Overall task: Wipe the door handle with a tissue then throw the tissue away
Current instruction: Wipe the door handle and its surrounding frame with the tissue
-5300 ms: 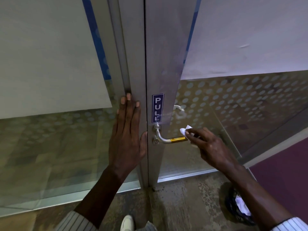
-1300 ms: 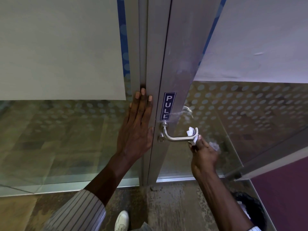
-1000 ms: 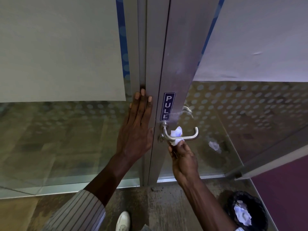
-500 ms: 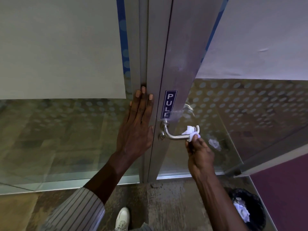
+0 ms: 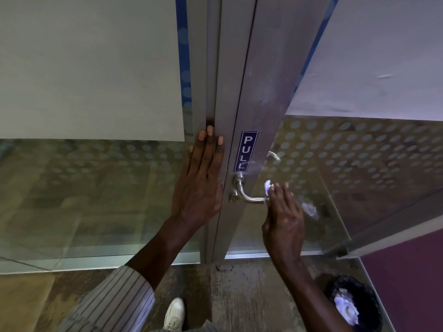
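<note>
A silver lever door handle (image 5: 247,196) juts from the metal frame of a glass door, just below a blue PULL sticker (image 5: 245,151). My right hand (image 5: 284,212) covers the handle's outer end, its fingers closed over a white tissue (image 5: 267,186) pressed onto the lever. Only a small bit of tissue peeks out above the fingertips. My left hand (image 5: 202,180) lies flat, fingers together, against the door frame to the left of the handle.
A black waste bin (image 5: 354,305) with white paper inside stands on the floor at the lower right. The glass door panel (image 5: 359,164) with frosted dots angles away to the right. My white shoe (image 5: 173,315) shows at the bottom.
My right hand slid the tissue along the handle toward its base, then back out to the end, and now lies over the tip from above. The left hand has stayed put.
</note>
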`<state>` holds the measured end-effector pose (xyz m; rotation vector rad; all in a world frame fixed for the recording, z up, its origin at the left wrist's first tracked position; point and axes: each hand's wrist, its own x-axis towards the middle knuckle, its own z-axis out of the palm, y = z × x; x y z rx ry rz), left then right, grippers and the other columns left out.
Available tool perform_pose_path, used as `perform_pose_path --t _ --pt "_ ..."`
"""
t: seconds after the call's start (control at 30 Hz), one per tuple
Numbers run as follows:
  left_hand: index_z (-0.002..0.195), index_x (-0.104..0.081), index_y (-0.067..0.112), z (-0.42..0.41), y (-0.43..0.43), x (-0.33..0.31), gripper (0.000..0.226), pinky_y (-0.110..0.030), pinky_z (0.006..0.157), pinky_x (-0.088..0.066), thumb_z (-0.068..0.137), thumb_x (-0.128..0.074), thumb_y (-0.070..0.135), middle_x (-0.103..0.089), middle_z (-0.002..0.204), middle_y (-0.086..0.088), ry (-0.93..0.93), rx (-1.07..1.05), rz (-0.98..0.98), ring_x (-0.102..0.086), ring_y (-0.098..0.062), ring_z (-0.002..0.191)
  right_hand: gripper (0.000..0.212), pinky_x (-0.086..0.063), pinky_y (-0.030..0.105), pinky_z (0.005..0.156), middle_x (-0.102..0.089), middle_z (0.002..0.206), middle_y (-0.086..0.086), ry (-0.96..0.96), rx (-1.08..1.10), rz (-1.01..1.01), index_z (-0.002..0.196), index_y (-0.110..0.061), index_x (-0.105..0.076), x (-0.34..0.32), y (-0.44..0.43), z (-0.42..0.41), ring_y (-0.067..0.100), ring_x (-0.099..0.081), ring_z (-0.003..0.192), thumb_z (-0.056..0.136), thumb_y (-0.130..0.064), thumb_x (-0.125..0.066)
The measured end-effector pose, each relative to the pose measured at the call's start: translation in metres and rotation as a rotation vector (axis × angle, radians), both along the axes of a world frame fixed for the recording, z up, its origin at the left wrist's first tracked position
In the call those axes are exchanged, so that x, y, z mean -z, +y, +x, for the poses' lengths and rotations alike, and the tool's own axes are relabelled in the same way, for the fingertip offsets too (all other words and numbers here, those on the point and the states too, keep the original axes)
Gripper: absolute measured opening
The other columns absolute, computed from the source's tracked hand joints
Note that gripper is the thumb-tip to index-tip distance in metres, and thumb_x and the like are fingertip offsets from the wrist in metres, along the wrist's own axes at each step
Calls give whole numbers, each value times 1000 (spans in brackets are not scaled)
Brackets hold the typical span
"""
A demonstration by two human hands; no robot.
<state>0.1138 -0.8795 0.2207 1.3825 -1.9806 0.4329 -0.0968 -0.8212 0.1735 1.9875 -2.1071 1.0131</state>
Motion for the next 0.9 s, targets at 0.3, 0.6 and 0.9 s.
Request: perform_pose_path --t 0.3,0.6,0.9 --pt "177 -6 7 1 2 -2 114 -37 144 2 90 -78 19 22 185 -8 -5 -9 3 18 -25 175 58 -45 54 121 -70 139 24 341 -42 11 138 5 -66 -2 -6 68 36 -66 134 83 -1 -49" --pt "178 -1 6 0 3 -2 118 -42 143 -5 89 -79 19 26 184 -8 -4 -23 2 22 -24 174 47 -47 55 112 -78 119 9 411 -73 -61 129 -9 -75 -9 -6 44 33 -71 116 85 -2 -61" --pt "175 -10 2 -1 4 -3 108 -45 144 -7 92 -77 19 28 183 -8 -14 -28 15 23 -24 174 50 -49 45 102 -68 146 11 273 -123 -130 141 -6 -67 4 -10 -54 34 -64 134 92 6 -65"
